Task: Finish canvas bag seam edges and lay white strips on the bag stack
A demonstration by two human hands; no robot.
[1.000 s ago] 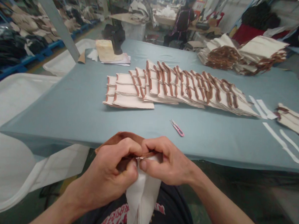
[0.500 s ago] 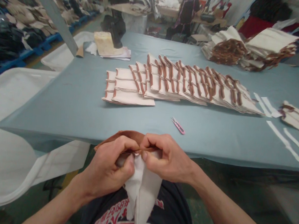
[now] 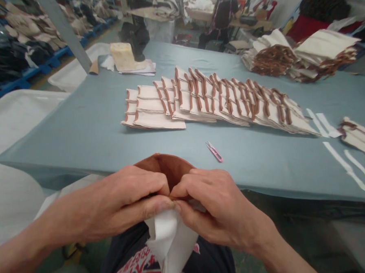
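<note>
Both hands pinch the edge of a white fabric piece with a brown lining (image 3: 178, 171), close to my body at the table's front edge. My left hand (image 3: 136, 197) has its thumb and bent fingers closed on the edge. Fingertip to fingertip with it, my right hand (image 3: 211, 205) grips the same edge. The brown side bulges open beyond the knuckles, while the white cloth (image 3: 177, 242) hangs down over my lap. What lies between the fingertips is hidden. On the table ahead lie pink-handled thread snips (image 3: 214, 152), touched by neither hand.
Overlapping white pieces with brown edges (image 3: 159, 118) form a long row across the blue-covered table (image 3: 87, 143). Bundled stacks (image 3: 272, 55) stand at the back right. White strips (image 3: 346, 167) lie on the right. A white tub (image 3: 13, 144) is at left; a person (image 3: 222, 16) sits beyond.
The brown lining has spread open wider and turned toward me. My left forearm has swung out flatter to the left, and both hands have come slightly lower, still pinching the edge.
</note>
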